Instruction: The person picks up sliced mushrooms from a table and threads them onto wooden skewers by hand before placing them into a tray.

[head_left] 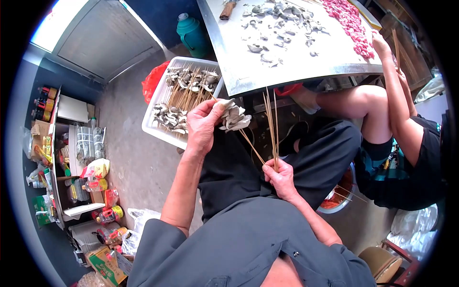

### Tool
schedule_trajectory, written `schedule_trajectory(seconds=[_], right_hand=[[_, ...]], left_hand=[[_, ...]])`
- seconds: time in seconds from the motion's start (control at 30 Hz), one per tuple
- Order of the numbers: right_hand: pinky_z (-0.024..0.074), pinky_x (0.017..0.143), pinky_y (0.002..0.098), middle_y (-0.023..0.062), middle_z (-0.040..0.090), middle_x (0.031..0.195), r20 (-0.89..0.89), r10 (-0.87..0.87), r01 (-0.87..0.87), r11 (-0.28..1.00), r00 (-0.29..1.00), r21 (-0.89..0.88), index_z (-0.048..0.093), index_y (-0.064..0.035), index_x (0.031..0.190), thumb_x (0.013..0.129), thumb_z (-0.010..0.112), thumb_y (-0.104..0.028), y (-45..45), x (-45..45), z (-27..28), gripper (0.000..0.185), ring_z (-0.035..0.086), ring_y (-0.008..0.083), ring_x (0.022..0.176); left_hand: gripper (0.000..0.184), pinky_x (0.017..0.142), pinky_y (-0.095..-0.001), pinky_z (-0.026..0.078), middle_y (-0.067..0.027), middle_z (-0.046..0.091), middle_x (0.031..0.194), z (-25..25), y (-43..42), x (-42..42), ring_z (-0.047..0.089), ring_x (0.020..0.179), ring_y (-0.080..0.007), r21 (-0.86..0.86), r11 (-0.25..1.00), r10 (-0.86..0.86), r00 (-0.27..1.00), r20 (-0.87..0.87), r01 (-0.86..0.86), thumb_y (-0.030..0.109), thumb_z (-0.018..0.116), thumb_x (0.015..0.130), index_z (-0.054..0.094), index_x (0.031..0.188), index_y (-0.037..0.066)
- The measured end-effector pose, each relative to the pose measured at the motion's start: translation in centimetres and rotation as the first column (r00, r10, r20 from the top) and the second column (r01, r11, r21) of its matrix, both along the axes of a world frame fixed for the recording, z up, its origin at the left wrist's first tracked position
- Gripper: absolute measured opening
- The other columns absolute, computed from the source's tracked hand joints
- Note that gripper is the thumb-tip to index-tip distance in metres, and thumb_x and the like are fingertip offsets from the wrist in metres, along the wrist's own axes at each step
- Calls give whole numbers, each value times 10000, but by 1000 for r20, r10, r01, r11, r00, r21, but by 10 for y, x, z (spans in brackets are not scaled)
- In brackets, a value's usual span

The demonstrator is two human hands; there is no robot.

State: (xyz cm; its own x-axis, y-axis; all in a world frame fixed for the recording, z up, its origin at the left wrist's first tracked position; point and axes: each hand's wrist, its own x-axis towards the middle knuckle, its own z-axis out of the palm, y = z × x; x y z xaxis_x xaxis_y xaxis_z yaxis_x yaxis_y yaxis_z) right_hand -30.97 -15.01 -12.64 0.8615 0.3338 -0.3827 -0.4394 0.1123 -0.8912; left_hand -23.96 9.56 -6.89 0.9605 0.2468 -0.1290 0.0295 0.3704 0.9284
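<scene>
My left hand (203, 122) is closed at the tip of a skewer, its thumb and fingers pinching grey-white mushroom pieces (235, 117) threaded there, which look like oyster mushrooms. In my right hand (281, 179), closed in front of my lap, is a bunch of thin bamboo skewers (270, 125). Several of these are bare and point upward. Another runs up and left from the same hand into the mushroom pieces. Beyond my left hand, a white plastic tray (149, 125) holds many finished mushroom skewers (173, 117) in rows.
Loose mushroom pieces (282, 36), pink meat pieces (351, 26) and a wooden-handled knife (228, 9) lie on the metal-edged table (234, 79). A co-worker (406, 129) sits at the right, holding sticks. A teal thermos (192, 36) stands behind the tray; shelves with bottles (110, 214) line the left.
</scene>
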Motion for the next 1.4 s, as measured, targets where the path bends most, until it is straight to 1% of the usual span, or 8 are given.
schedule_trajectory(seconds=[0.4,0.63,0.77,0.83,1.03,1.2,1.27,1.4], right_hand=[[362,488,186,-27,543,617,-40,16,-15,999,999,30,601,-25,834,875,639,-83,-3,-6,-2,81,467,32,520],[354,488,186,-26,545,621,-32,13,-12,999,999,31,600,-28,851,883,626,-105,0,-1,5,87,463,30,521],[347,488,187,-23,544,625,73,-34,37,999,997,-39,612,-29,906,903,611,-156,17,14,19,127,457,21,528],[345,486,187,-25,540,625,126,-52,57,998,991,-34,613,-26,932,907,608,-146,23,23,25,123,456,19,534],[346,486,186,-32,533,631,198,-47,47,999,979,4,606,-18,931,911,595,-100,30,27,20,85,461,25,539],[346,488,182,-36,531,635,171,-34,21,997,985,80,607,-28,903,902,600,-90,34,27,29,61,465,25,546],[274,404,167,-16,544,614,94,-53,40,991,994,129,605,-53,877,900,624,-114,34,27,31,68,379,6,444],[317,457,168,-35,547,631,-13,-22,24,988,1000,155,618,-53,900,900,612,-122,28,29,29,69,429,8,503]], left_hand=[[211,709,-237,529,-48,678,923,-5,-11,-10,640,796,-99,90,992,-83,995,-54,88,139,650,895,643,1053,-1],[195,690,-219,512,-32,676,898,-1,-17,-12,630,772,-82,48,992,-113,992,-59,116,147,656,893,653,1029,8],[198,697,-220,514,-30,677,904,-8,-26,-12,634,780,-83,69,988,-133,991,-31,135,160,655,894,653,1029,15],[189,641,-188,454,-8,671,844,-8,-31,-11,587,721,-46,20,996,-82,996,-29,82,159,672,881,668,991,5],[191,647,-192,458,-13,668,848,-2,-26,-12,591,738,-50,47,989,-141,989,-48,143,160,665,884,662,994,3],[177,700,-222,493,-26,666,868,-2,-21,-11,610,770,-72,-46,958,-287,956,-64,285,141,658,883,662,992,2],[183,710,-232,502,-24,667,883,-9,-24,-14,616,782,-79,-41,949,-315,947,-64,313,150,662,882,657,1001,10],[186,717,-241,513,-27,668,906,-13,-25,-11,622,799,-88,-44,935,-355,932,-77,352,149,675,875,653,1005,18]])
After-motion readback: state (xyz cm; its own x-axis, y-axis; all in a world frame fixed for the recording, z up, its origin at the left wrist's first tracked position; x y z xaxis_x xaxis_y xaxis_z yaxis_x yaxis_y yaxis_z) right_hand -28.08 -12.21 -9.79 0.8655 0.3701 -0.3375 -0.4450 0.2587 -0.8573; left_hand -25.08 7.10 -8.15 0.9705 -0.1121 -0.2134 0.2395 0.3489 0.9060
